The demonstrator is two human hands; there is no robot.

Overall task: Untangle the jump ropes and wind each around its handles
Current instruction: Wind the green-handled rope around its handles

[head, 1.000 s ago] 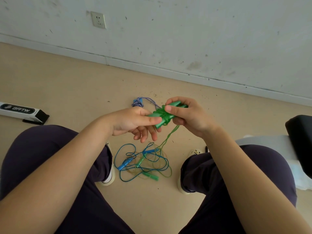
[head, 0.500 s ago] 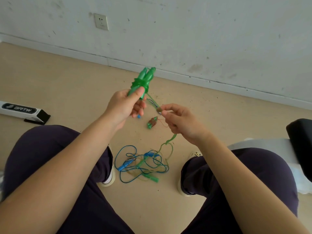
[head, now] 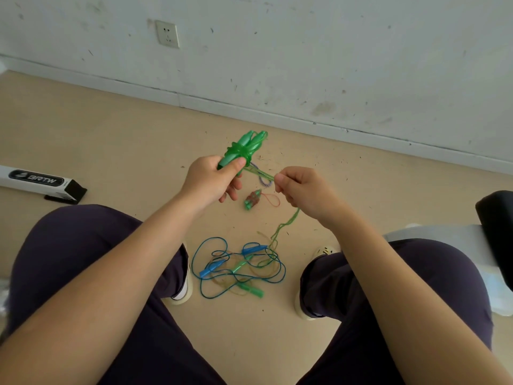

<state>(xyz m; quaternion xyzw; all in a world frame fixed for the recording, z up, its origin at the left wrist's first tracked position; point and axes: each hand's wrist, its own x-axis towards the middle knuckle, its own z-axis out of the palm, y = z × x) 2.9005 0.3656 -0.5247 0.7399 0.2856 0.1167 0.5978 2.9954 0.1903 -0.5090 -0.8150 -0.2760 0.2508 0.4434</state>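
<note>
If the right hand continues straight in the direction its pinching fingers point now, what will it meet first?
Probably the left hand. The right hand pinches the green cord, fingers pointing left along it toward that hand and the wound green handles. Nothing else seems to lie between, though depth is unclear from one view.

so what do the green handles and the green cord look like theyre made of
The green handles in the left hand look like moulded plastic, smooth and slightly translucent, with a glossy sheen. The green cord pinched by the right hand looks like thin, flexible plastic or vinyl: it hangs in loose kinks and seems see-through, though it is too fine to be sure.
</note>
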